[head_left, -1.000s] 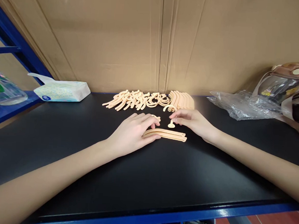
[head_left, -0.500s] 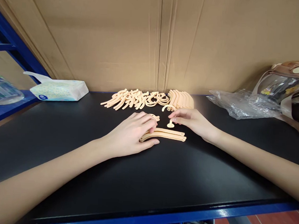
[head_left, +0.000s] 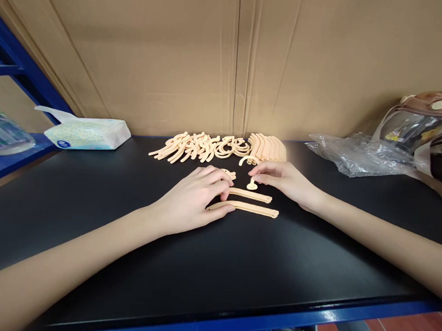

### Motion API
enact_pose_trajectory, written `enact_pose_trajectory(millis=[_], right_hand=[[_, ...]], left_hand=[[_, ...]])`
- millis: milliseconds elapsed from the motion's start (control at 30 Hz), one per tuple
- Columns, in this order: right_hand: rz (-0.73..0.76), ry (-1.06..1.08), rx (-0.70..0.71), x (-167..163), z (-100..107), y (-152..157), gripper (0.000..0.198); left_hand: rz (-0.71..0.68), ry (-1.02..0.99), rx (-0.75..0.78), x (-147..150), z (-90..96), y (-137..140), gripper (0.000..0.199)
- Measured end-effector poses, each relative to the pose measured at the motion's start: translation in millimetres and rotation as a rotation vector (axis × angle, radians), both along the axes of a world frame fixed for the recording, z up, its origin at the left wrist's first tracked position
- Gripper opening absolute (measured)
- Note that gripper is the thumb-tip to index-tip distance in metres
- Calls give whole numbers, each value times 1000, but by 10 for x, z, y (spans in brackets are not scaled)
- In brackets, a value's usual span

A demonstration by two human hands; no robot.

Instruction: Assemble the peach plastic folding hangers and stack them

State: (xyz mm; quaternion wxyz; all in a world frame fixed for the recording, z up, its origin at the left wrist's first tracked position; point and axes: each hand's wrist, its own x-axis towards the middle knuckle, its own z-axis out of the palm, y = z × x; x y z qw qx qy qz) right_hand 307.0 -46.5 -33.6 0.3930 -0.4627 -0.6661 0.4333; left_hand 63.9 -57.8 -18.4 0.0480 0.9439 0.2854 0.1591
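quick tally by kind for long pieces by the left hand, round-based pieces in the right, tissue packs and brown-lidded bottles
Long pieces: 2
Round-based piece: 1
Tissue pack: 1
Brown-lidded bottle: 1
Total: 5

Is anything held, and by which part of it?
The right hand holds a cream, round-footed, plastic-looking piece by its stem; left hand: cannot be told.

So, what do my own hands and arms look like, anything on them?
Your left hand and right hand are bare: no gloves, and no rings show on the fingers. The forearms are bare too, with no sleeve, watch or bracelet in view.
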Motion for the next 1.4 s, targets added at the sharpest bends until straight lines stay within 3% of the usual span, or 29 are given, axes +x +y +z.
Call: enact_pose_trajectory(millis=[167,367,467,700,833,1000,1133,1233,1400], right_hand=[[7,0,4,-5,0,7,18],[9,-14,9,3,-8,4,18],[10,-27,11,9,-12,7,19],[-3,-48,9,10,-8,16,20],[5,-50,14,13,-13,11,20],[8,-53,13,3,-4,2,20],[-2,-52,13,0,-1,3,22],[-1,-43,13,0,-7,10,23],[19,-6,13,-11,2,11,33]], left_hand=[[72,-151,-75,12,19,-8,22],[222,-522,-495,17,170,-33,23],[264,-670,-598,-9,230,-28,25],[287,-771,-753,-60,223,29,24],[322,-605,-636,-61,201,55,31],[308,-185,-247,-56,138,28,35],[226,-2,-55,-44,74,2,31],[194,28,0,-36,25,0,24],[176,24,-48,-17,-19,1,22]])
